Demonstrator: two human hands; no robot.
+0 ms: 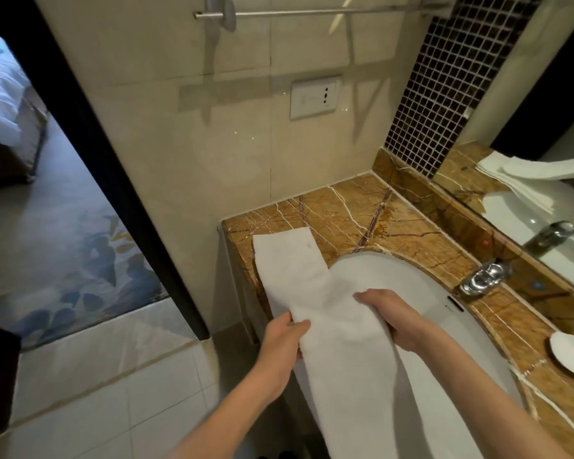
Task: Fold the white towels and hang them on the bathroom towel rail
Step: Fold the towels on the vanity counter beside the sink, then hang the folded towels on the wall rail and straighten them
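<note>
- White towel (325,313), folded into a long strip, lies lower centre across the marble table (362,210) and the sink (421,293).
- Left hand (284,339) and right hand (391,318): fingers closed on the towel's two long edges.
- Towel rail (312,11) at the top of the frame, bare.

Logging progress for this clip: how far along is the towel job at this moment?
Early. Done: the white towel already looks folded into a long narrow strip, its far end lying on the marble counter. In hand: the left hand and right hand grip its two long edges over the sink. Left: the towel rail on the wall is bare, so hanging is not yet done.
</note>
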